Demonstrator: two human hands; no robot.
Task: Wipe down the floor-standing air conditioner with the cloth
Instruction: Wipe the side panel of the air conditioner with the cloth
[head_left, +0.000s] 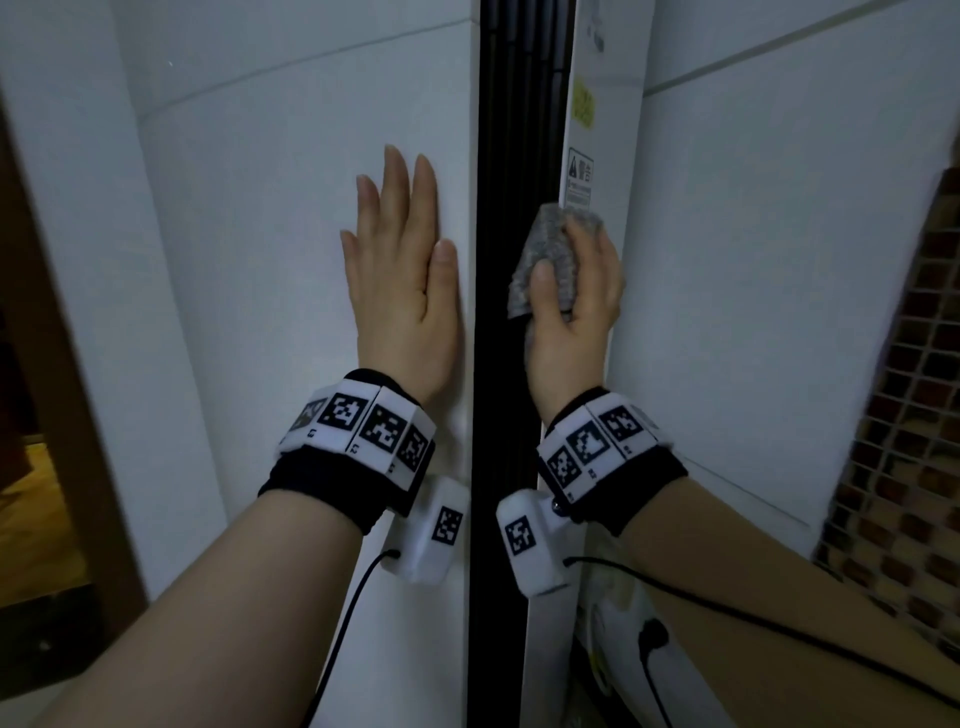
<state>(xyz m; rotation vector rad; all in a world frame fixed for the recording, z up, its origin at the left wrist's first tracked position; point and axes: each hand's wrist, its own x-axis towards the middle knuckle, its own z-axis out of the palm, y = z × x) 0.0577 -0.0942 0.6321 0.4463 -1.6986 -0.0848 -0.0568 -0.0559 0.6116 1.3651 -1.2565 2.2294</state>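
Observation:
The tall white floor-standing air conditioner (291, 218) fills the middle of the head view, with a black vertical vent slot (506, 130) running down it. My left hand (402, 280) lies flat with straight fingers on the white panel left of the slot. My right hand (574, 312) grips a grey cloth (550, 254) and presses it against the unit's right edge, just right of the slot and below the warning labels (579, 176).
A white wall (779, 260) stands to the right of the unit, with brown mosaic tiling (914, 415) at the far right. A wooden door frame (47, 364) runs down the left. A wall socket with a black plug (652, 636) sits low behind my right forearm.

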